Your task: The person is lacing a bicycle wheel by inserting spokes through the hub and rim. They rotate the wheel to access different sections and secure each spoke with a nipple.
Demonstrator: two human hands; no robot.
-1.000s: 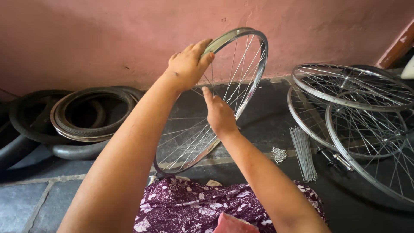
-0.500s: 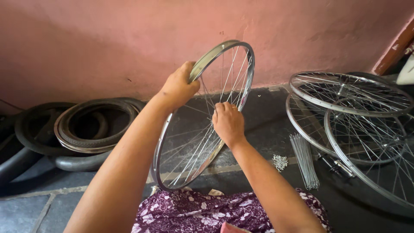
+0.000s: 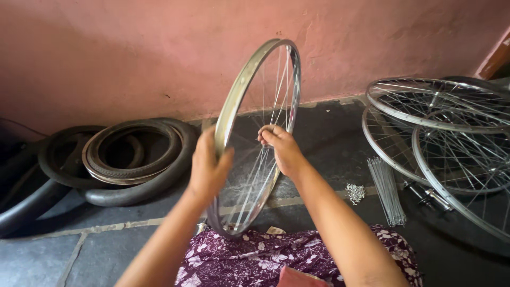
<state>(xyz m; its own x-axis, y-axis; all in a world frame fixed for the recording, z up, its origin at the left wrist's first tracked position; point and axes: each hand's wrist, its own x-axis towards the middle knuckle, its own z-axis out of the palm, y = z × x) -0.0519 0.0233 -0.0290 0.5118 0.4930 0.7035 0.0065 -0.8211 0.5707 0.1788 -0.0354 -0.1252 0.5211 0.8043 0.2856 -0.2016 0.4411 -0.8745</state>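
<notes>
Fingers of left hand (image 3: 209,169) clamp shiny spoked steel wheel rim (image 3: 239,101); right hand (image 3: 281,149) pinches spokes near the hub. Best keep the rim upright and steady.

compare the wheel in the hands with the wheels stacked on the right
The held wheel stands upright on edge, gripped at the rim by the left hand while the right hand is at its spokes; the stacked wheels lie flat on the floor, untouched. The held one is single, those overlap. All are bare silver spoked rims.

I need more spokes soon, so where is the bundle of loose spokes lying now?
In the head view, the bundle of spokes lies on the dark floor at the right, between a small pile of nipples and the stacked wheels.
</notes>
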